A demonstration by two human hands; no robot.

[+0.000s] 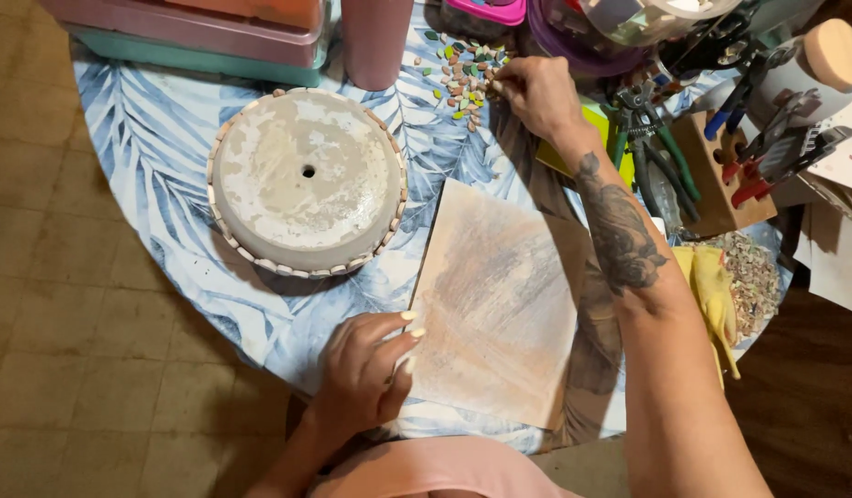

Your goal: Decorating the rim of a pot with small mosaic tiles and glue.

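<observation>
Colourful little mosaic bits, and your right hand is right in them.

The pile of mosaic pieces sits just past the far corner of the wooden board, and your right fingers are pinched narrow at its edge; can't tell if there's a piece between them. Your left hand rests loosely curled against the board's near left edge, holding nothing. Left of the board is the upturned grey pot with small tiles around its rim.
</observation>
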